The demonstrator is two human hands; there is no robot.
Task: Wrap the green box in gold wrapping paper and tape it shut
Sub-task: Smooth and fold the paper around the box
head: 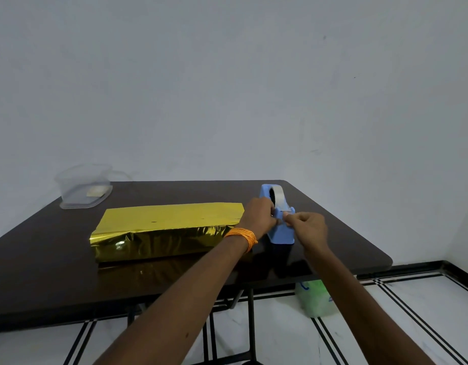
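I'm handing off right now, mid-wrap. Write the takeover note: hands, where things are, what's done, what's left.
Left hand: its grip steadies the blue tape dispenser.
Right hand: pinches the tape end at the cutter.
Gold-wrapped box: lies on the dark table, left of the dispenser, no hand on it.
Done: gold paper covers the box; no green shows.
Left: tear off a strip and tape the paper shut. Whether the ends are folded cannot be told.
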